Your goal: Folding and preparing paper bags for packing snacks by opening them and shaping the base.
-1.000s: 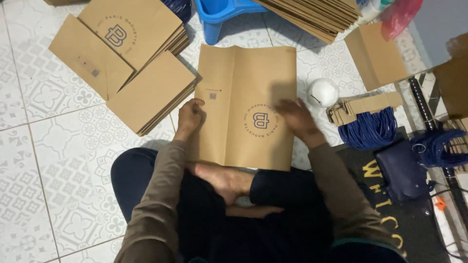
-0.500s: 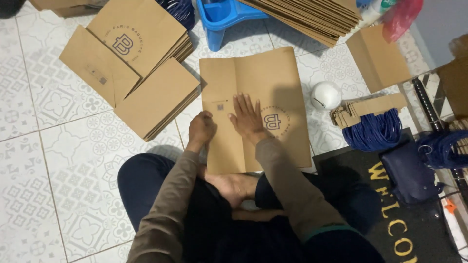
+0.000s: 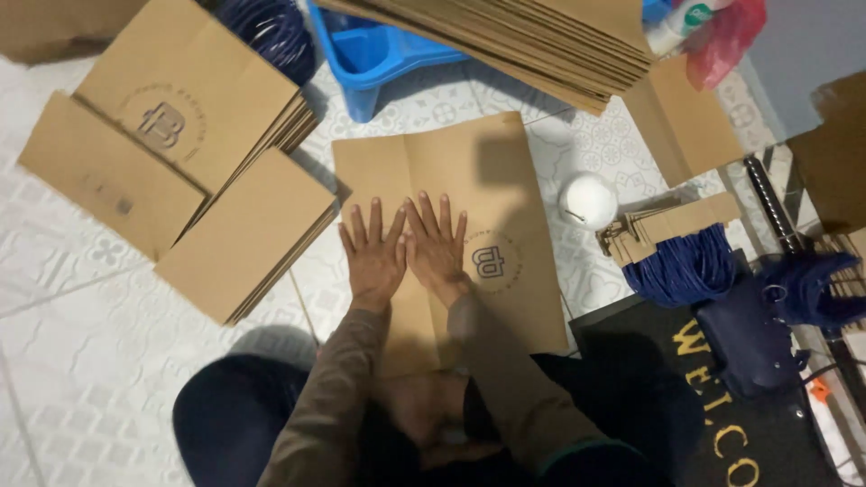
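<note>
Your left hand and right hand, fingers spread, flat on brown paper bag; finished bags stacked at 10 o'clock, navy cord handles at 3 o'clock unfitted

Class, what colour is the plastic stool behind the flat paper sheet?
Bright blue stool, in the head view.

The left hand lies flat, palm down, fingers spread and pointing away from the body; the right hand lies flat just beside it, thumbs touching or nearly so; both sleeved forearms reach forward, converging.
</note>
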